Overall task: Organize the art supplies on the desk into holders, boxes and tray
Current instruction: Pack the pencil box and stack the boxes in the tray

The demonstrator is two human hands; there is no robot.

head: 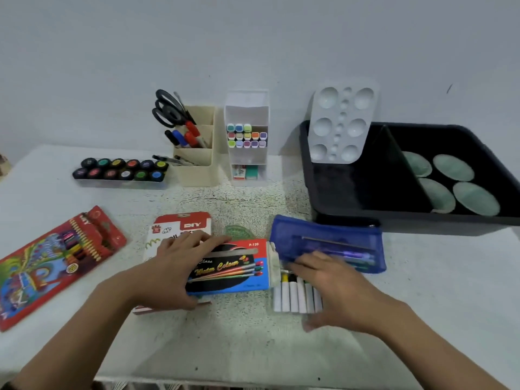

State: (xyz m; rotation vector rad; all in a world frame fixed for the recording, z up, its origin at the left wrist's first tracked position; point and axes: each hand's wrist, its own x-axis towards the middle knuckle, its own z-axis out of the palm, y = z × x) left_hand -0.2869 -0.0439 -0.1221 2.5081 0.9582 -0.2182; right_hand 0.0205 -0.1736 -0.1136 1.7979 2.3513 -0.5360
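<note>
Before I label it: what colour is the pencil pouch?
The pouch is translucent blue, head view.

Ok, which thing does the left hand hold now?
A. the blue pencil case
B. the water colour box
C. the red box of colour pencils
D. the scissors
B: the left hand grips the water colour box, with fingers across its top and the thumb at its near edge.
</note>
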